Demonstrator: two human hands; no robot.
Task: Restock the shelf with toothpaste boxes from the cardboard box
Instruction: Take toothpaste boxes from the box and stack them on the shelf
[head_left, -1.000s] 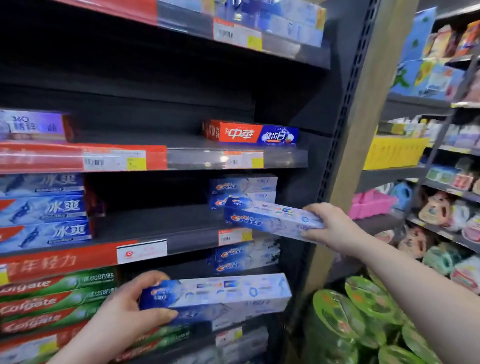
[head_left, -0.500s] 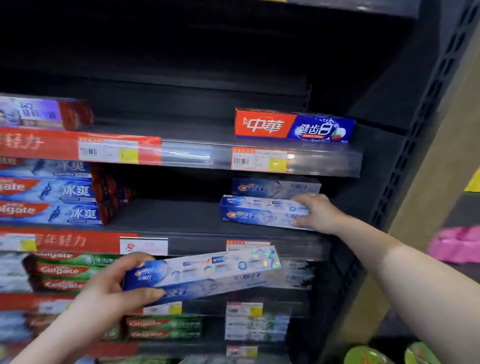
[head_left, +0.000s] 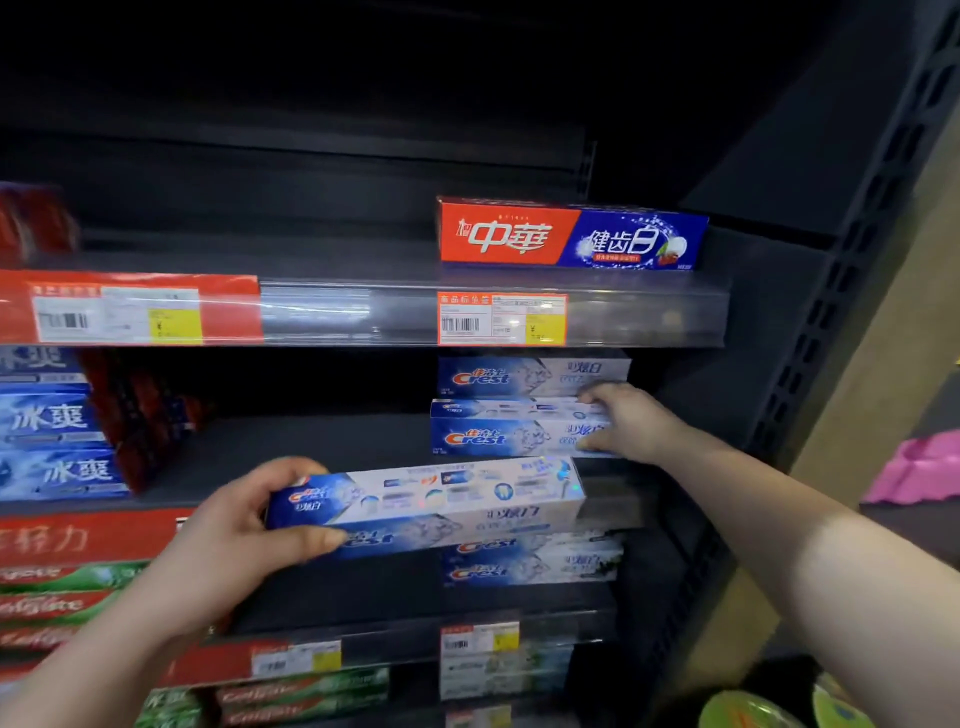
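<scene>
Lowered onto the middle shelf (head_left: 322, 447), right hand (head_left: 631, 423) grips a Crest box (head_left: 511, 434); left hand (head_left: 234, 540) clasps another box (head_left: 436, 506), frame centre.

Both forearms are bare to the frame edge, and the left hand (head_left: 228, 540) and right hand (head_left: 631, 421) seemingly ringless.

upper shelf (head_left: 322, 260): dark metal, one red-and-blue toothpaste box (head_left: 571, 236) lying flat at right; red packs (head_left: 36, 221) at far left, blurred
upper shelf edge: clear price rail (head_left: 644, 317), red strip (head_left: 130, 306) at left, orange price tag (head_left: 501, 318) under the red-and-blue box
middle shelf (head_left: 311, 441): Crest boxes (head_left: 514, 405) stacked at right; blue Colgate boxes (head_left: 52, 421) stacked at left; bare between
lower shelf (head_left: 363, 592): Crest stack (head_left: 530, 564) at right, green and red Colgate boxes (head_left: 57, 597) at left
</scene>
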